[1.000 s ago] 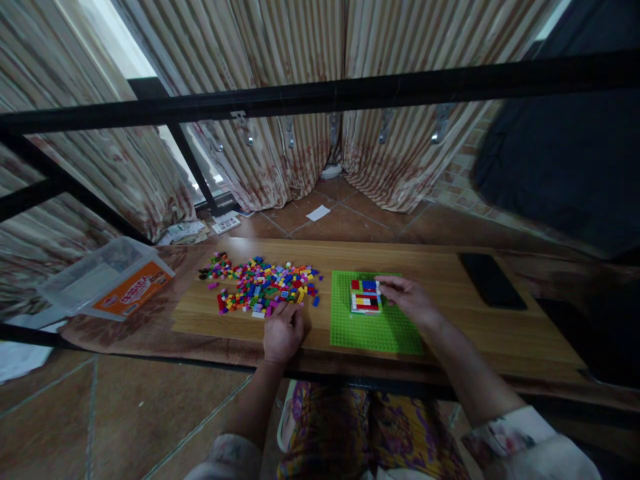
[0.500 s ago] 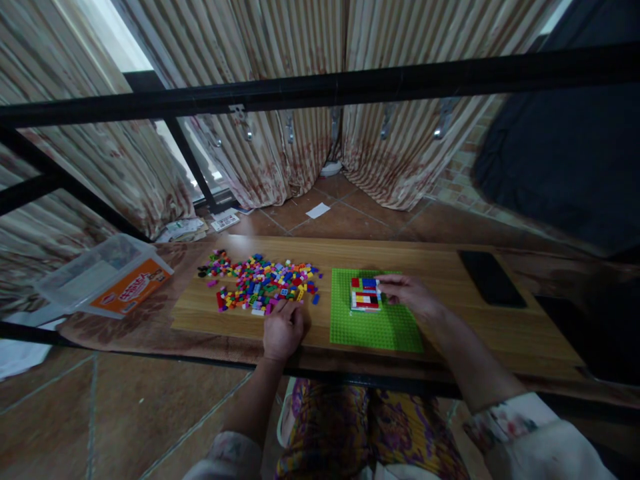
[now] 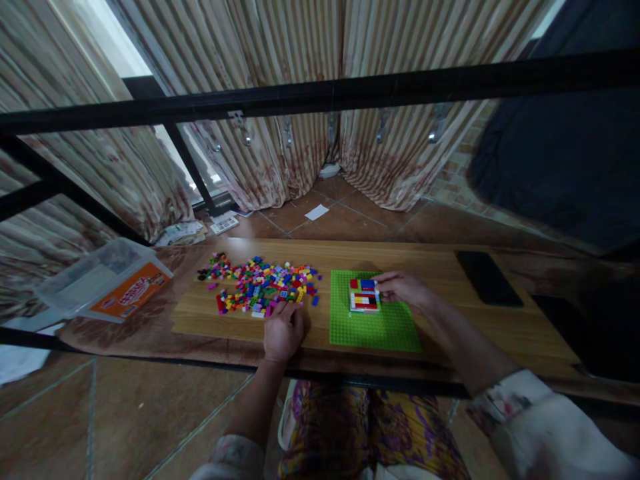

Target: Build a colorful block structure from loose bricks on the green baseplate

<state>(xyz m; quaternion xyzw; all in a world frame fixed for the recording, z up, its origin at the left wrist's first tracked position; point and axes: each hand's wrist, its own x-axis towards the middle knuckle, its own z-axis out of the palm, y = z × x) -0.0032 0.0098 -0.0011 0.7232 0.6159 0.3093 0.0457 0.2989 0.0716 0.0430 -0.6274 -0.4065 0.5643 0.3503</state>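
A green baseplate (image 3: 375, 327) lies on the wooden table (image 3: 450, 313). A small block of red, blue, yellow and white bricks (image 3: 365, 295) stands on its far part. My right hand (image 3: 404, 289) rests beside that block, its fingertips pressed against the block's right side. To the left lies a heap of several loose coloured bricks (image 3: 260, 283). My left hand (image 3: 283, 329) sits at the heap's near edge with its fingers curled; what they hold, if anything, is hidden.
A clear plastic box with an orange label (image 3: 107, 280) stands at the table's left end. A black phone (image 3: 483, 268) lies at the right. A black metal bar (image 3: 320, 100) crosses overhead. Striped curtains and a tiled floor lie beyond.
Both hands stay where they were; the view shifted slightly. My right hand edged a little closer to the brick block.
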